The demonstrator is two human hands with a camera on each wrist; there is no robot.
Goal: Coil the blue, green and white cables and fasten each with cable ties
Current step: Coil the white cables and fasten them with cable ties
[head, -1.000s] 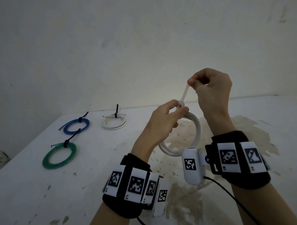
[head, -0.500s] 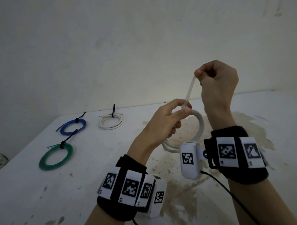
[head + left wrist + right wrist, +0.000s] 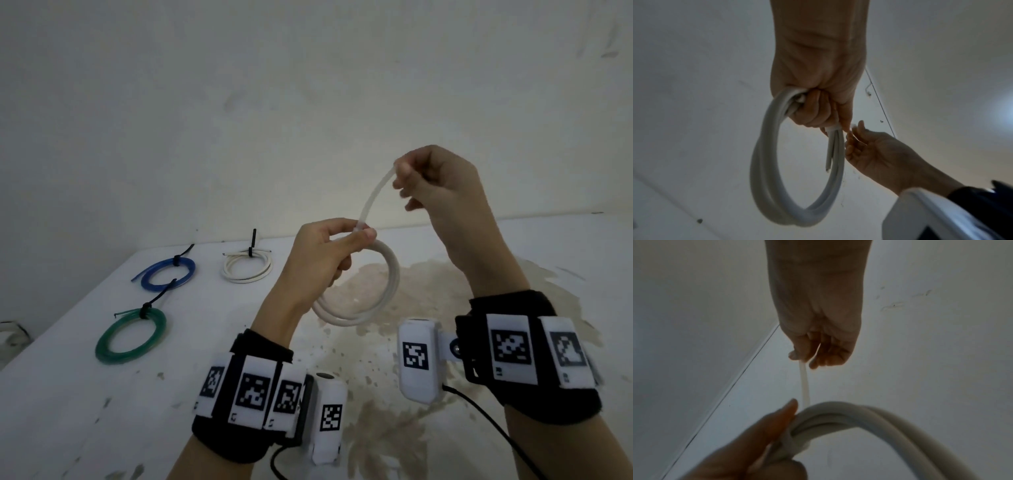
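Observation:
My left hand [image 3: 337, 246] holds a coiled white cable [image 3: 383, 294] up above the table, fingers curled round the bundle where a white cable tie [image 3: 371, 198] wraps it. In the left wrist view the white coil [image 3: 764, 170] hangs below that left hand [image 3: 813, 104]. My right hand [image 3: 407, 178] pinches the tie's free tail, which arcs upward from the coil. The right wrist view shows the right hand [image 3: 807, 360] gripping the white tie [image 3: 805, 384] above the coil [image 3: 879, 417]. A blue coil [image 3: 169, 274], a green coil [image 3: 132, 334] and a second white coil [image 3: 246, 269] lie tied with black ties on the table's left.
The white table [image 3: 85, 411] has brown stains under my hands and ends at a plain wall behind. A black cord [image 3: 486, 418] trails from my right wrist camera.
My right hand has kept the tie's tail and dropped a little, leftward; the tail now bows in an arc instead of running straight. My left hand holds the coil in much the same place.

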